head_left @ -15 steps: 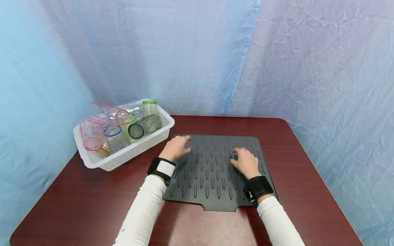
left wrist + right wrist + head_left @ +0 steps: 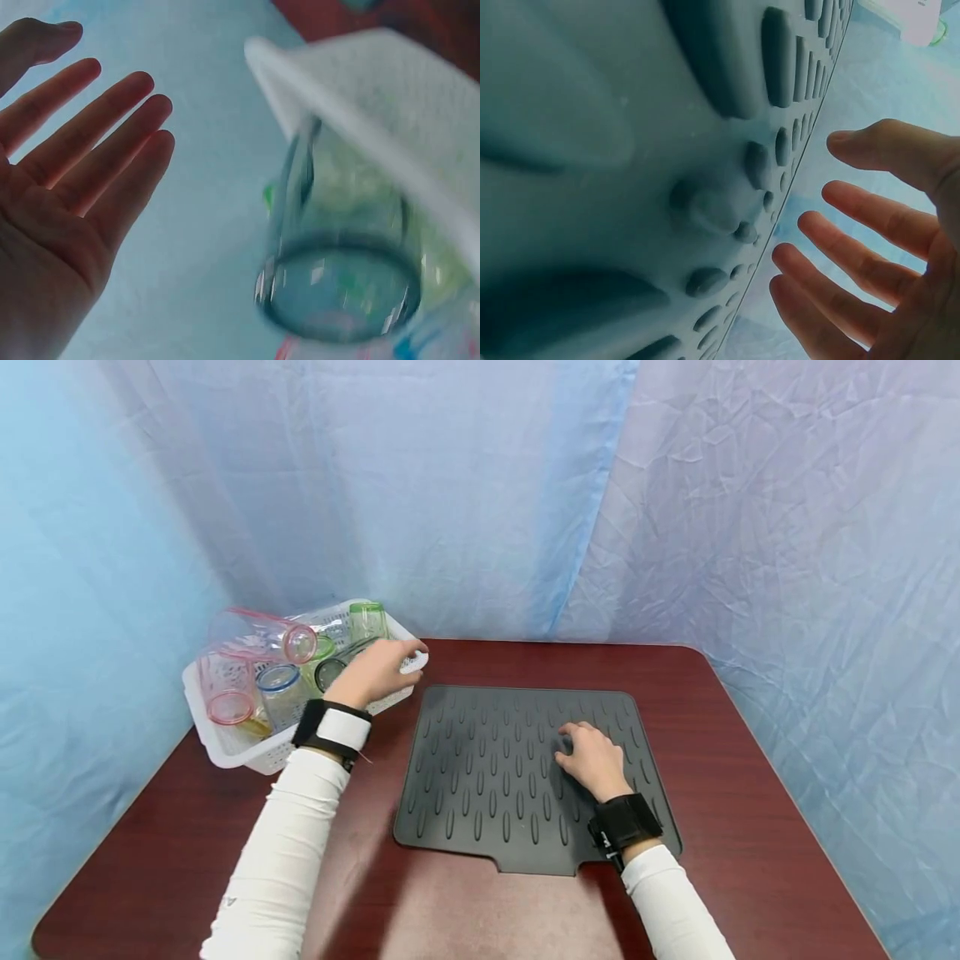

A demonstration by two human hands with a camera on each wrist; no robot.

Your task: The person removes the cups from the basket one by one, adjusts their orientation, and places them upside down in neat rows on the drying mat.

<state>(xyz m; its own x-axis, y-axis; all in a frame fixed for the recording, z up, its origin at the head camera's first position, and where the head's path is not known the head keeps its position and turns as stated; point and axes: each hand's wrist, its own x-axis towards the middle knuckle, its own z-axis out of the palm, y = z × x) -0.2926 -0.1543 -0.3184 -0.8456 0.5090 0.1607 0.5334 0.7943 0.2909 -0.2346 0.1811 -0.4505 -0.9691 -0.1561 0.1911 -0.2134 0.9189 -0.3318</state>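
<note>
Just past the left hand's [image 2: 372, 672] fingertips lies a dark-tinted glass [image 2: 339, 667] on its side in the white basket [image 2: 232, 747], mouth turned back toward the wrist. The hand is spread, fingers straight and holding nothing, as the left wrist view shows with its open palm [image 2: 56, 172] beside the glass's rim [image 2: 337, 289]. To take it well, I judge the fingers should come over the near basket wall and wrap the barrel just behind the rim, thumb on one side and fingers on the other, then lift it clear before tilting, since other glasses lie against it and could roll or clink. Pinching the lip alone looks risky on smooth wet-looking glass. Beyond and to the left of the hand sit a green-rimmed glass [image 2: 367, 620], a pink-rimmed glass [image 2: 258, 635] on top, a blue-rimmed glass [image 2: 281, 693] and another pink-rimmed one [image 2: 223, 697], all clear and tumbled together. The dark glass is smoky grey-green, cylindrical, see-through, with a thick round rim. Well to the right, the right hand [image 2: 592, 758] rests on the ribbed black mat [image 2: 487, 793], fingers relaxed and gripping nothing; the right wrist view shows them loosely extended [image 2: 855, 255]. Both lie on the dark red table [image 2: 750, 777].
</note>
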